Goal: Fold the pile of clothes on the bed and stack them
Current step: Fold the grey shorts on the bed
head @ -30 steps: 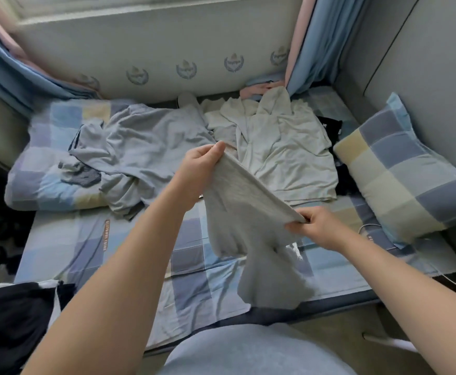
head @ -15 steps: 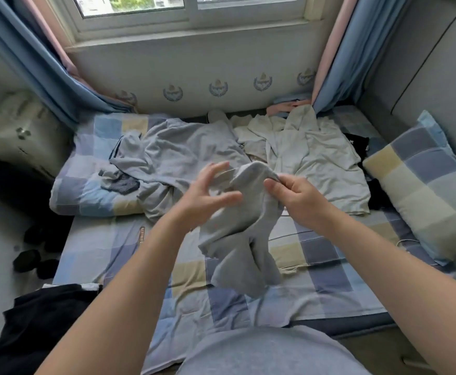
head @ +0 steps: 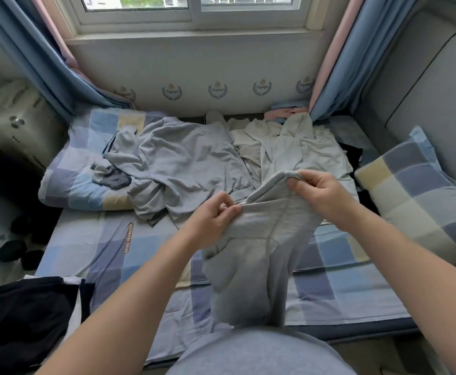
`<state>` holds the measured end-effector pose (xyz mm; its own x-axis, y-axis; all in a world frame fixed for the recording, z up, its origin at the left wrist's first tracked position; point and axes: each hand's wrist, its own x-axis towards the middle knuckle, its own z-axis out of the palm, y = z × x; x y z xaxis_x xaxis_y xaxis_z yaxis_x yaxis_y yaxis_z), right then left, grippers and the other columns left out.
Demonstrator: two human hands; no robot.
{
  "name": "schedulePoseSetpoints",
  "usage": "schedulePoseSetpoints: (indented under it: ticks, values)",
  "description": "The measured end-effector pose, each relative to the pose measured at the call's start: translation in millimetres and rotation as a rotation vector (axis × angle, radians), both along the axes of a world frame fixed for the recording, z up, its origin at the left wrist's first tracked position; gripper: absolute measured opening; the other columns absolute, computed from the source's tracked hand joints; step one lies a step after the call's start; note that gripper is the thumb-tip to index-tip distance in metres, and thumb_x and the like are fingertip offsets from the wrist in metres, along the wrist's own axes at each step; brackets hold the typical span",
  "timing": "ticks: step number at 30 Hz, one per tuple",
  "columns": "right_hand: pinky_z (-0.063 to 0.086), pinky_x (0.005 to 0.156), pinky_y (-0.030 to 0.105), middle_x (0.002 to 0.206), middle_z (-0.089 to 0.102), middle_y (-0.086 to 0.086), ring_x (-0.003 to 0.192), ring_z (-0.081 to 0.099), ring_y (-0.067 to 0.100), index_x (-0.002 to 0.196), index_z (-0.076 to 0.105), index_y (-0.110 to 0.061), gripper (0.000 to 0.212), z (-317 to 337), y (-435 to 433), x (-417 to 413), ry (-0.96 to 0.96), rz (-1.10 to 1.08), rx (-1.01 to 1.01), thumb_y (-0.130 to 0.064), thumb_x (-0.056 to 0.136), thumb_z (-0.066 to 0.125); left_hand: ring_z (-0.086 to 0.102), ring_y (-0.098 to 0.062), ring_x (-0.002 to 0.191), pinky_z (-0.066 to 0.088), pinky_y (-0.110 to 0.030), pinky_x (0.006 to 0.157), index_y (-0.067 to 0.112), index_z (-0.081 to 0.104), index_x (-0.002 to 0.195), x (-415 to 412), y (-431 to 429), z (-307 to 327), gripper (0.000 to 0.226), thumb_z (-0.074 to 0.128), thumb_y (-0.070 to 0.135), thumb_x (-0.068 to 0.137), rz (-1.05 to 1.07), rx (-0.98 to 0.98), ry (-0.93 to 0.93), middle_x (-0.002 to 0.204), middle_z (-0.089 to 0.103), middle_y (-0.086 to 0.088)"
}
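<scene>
The left hand's (head: pixel 213 220) thumb and forefinger were pinched on the waistband edge of a grey garment (head: pixel 262 253) at the centre of the frame, with the other fingers curled under the cloth. The right hand (head: pixel 319 193), slightly higher and to the right, had its fingers bent round a bunched fold of the same edge. The garment hung from both grips, raised above the checked sheet (head: pixel 86 253), and its lower end reached the bottom centre of the frame.

Behind the hands, the unfolded pile lay across the middle of the bed: a pale grey shirt (head: pixel 183 169) at centre left, a cream garment (head: pixel 289 150) at centre right, and a small dark striped item (head: pixel 111 178) on the left pillow (head: pixel 67 182). A black piece (head: pixel 352 154) showed at the cream garment's right edge. A second checked pillow (head: pixel 416 201) stood at the right. A black garment (head: pixel 24 320) lay at the lower left.

A strip of brown lettering (head: pixel 130 238) ran vertically on the sheet, too blurred to read with certainty. Printed crests (head: pixel 171 92) lined the wall below the window (head: pixel 191 9).
</scene>
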<state>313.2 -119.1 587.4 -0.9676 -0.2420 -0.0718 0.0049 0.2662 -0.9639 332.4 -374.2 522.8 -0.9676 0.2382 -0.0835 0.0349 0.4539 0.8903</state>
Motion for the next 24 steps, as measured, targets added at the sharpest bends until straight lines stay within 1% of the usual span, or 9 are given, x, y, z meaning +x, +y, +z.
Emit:
schedulePoseSetpoints:
  ticks: [2,5,9,13,15,17,19,22,24]
  values:
    - [0.050,0.071,0.026,0.086,0.069,0.003,0.079,0.062,0.011,0.099,0.073,-0.006,0.018,2,26,-8,-0.011,-0.029,0.016,-0.016,0.100,0.059,0.039,-0.006,0.050,0.032,-0.022,0.049,0.018,0.057,0.086,0,13,2,0.023,0.072,0.036,0.091,-0.069,-0.026,-0.043,0.055,0.048,0.013]
    - [0.050,0.070,0.016,0.084,0.071,-0.007,0.079,0.064,0.003,0.096,0.075,-0.014,0.015,5,62,-22,0.006,-0.024,0.078,-0.017,0.099,0.060,0.060,-0.006,0.067,0.048,-0.029,0.063,0.025,0.071,0.085,-2,35,-2,0.017,0.080,0.040,0.083,-0.222,-0.243,-0.133,0.072,0.069,0.010]
    - [0.048,0.074,0.024,0.087,0.069,-0.002,0.081,0.061,0.007,0.096,0.075,-0.012,0.015,2,106,-45,0.045,-0.074,0.162,-0.019,0.099,0.062,0.048,0.005,0.057,0.038,-0.023,0.060,0.032,0.060,0.073,-6,58,-9,0.022,0.066,0.033,0.095,-0.207,-0.316,-0.149,0.061,0.058,0.020]
    - [0.046,0.075,0.034,0.088,0.066,0.005,0.084,0.058,0.016,0.092,0.071,-0.015,0.012,-14,140,-66,0.061,-0.264,0.156,-0.020,0.099,0.062,0.037,-0.012,0.058,0.029,-0.032,0.058,0.017,0.052,0.075,-10,87,-7,0.031,0.056,0.037,0.099,-0.063,-0.138,-0.182,0.065,0.043,0.006]
    - [0.049,0.084,0.036,0.105,0.066,0.006,0.096,0.059,0.019,0.100,0.066,-0.022,0.007,-22,146,-68,0.086,-0.388,0.194,-0.019,0.100,0.060,0.038,-0.012,0.055,0.030,-0.029,0.054,0.014,0.053,0.077,-15,107,0,0.030,0.053,0.029,0.103,0.103,-0.021,-0.177,0.063,0.043,0.004]
    - [0.045,0.100,0.037,0.126,0.056,0.001,0.115,0.052,0.018,0.121,0.057,-0.023,0.023,-27,143,-61,0.154,-0.428,0.319,-0.021,0.098,0.061,0.045,-0.013,0.060,0.036,-0.029,0.058,0.013,0.055,0.079,-21,125,10,0.030,0.054,0.031,0.102,0.287,0.114,-0.179,0.067,0.049,0.000]
    - [0.044,0.102,0.034,0.129,0.052,-0.004,0.117,0.051,0.014,0.132,0.050,-0.022,0.043,-33,133,-44,0.147,-0.297,0.267,-0.031,0.094,0.067,0.053,-0.018,0.073,0.042,-0.034,0.068,0.009,0.057,0.084,-26,140,18,0.035,0.057,0.042,0.094,0.416,0.240,-0.177,0.078,0.056,-0.006]
    - [0.042,0.095,0.021,0.132,0.050,-0.010,0.122,0.050,0.004,0.143,0.038,-0.029,0.086,-50,106,-9,-0.058,0.050,0.127,-0.060,0.071,0.074,0.054,-0.022,0.083,0.046,-0.040,0.075,0.010,0.054,0.090,-31,161,29,0.038,0.059,0.048,0.085,0.507,0.449,-0.256,0.087,0.054,-0.009]
    - [0.045,0.097,0.023,0.134,0.052,-0.011,0.124,0.052,0.002,0.145,0.036,-0.029,0.091,-68,87,6,-0.212,0.159,0.039,-0.054,0.069,0.081,0.057,-0.024,0.080,0.050,-0.038,0.071,0.011,0.052,0.093,-32,174,33,0.028,0.058,0.038,0.098,0.495,0.572,-0.310,0.085,0.055,-0.011]
